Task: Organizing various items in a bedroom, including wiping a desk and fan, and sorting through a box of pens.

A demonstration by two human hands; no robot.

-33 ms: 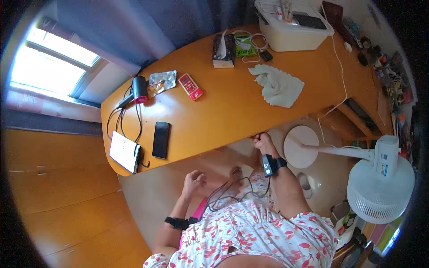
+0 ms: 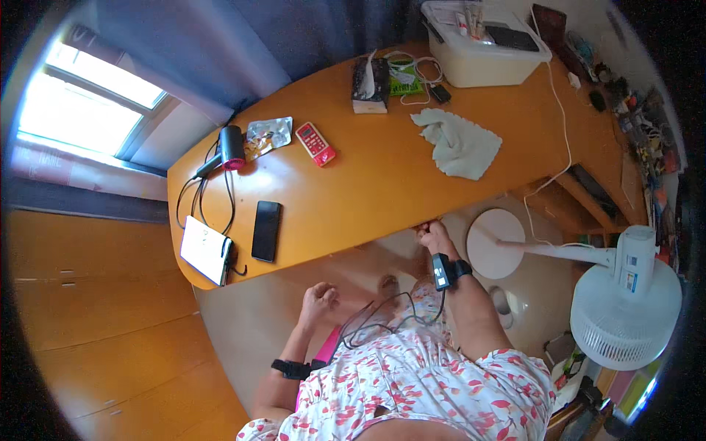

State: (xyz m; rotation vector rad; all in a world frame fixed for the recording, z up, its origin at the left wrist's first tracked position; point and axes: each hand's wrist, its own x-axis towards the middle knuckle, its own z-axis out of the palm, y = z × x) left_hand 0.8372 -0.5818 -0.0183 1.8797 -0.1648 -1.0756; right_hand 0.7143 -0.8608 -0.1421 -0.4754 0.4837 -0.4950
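Note:
My left hand [image 2: 320, 300] hangs over the floor in front of the desk, its fingers curled in a loose fist with nothing visible in them. My right hand [image 2: 432, 235] is at the front edge of the wooden desk [image 2: 346, 198], fingers bent inward. Whether they grip the edge or something small is hidden. On the desktop nearest my left hand lies a black smartphone [image 2: 265, 231]. Farther back are a red and white remote control [image 2: 315, 144] and a crumpled pale cloth [image 2: 463, 144]. A black device [image 2: 441, 272] is strapped to my right wrist, with a cable running from it.
A hair dryer [image 2: 231, 148], a silver pouch [image 2: 268, 137] and a white notebook [image 2: 205, 251] lie at the desk's left. A tissue pack [image 2: 370, 86] and a plastic bin [image 2: 485, 60] stand at the back. A white fan [image 2: 625, 312] stands to the right; its cord crosses the desk.

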